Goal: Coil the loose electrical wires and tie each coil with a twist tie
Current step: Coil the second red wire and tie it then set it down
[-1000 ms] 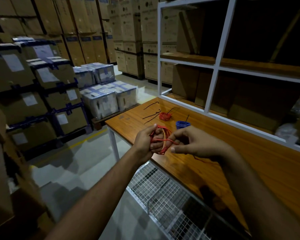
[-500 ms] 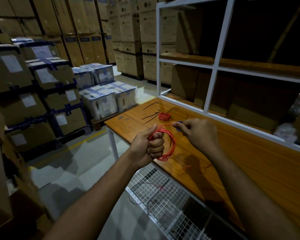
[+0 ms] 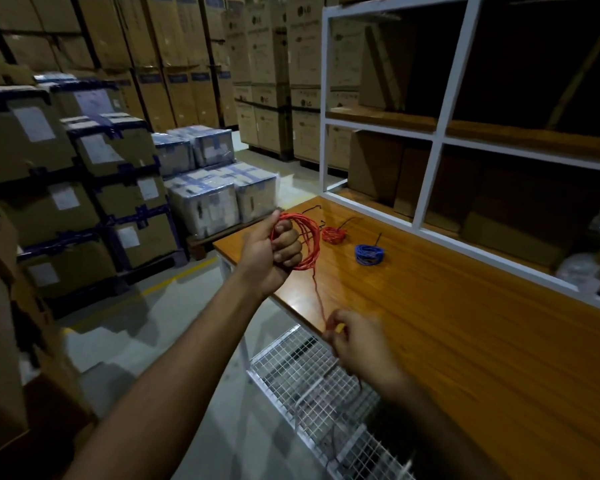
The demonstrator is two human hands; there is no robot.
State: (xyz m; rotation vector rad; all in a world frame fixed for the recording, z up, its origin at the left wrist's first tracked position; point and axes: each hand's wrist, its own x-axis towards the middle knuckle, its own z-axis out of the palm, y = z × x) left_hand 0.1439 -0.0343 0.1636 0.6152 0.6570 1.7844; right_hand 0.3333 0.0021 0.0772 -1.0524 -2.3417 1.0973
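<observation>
My left hand grips a coil of red wire, held up over the near left corner of the wooden table. A loose strand of that wire runs down from the coil to my right hand, which pinches it near the table's front edge. Farther back on the table lie a small red coil and a blue coil, each with a dark tie end sticking out. Thin black twist ties lie near the table's far corner.
A white-framed shelf unit with cardboard boxes stands along the table's back. A wire-mesh rack sits below the front edge. Stacked cartons and wrapped boxes on a pallet fill the floor to the left.
My right hand has moved from beside the coil back and down to the table's front edge, drawing a strand of red wire out. My left hand has stayed gripping the coil.
</observation>
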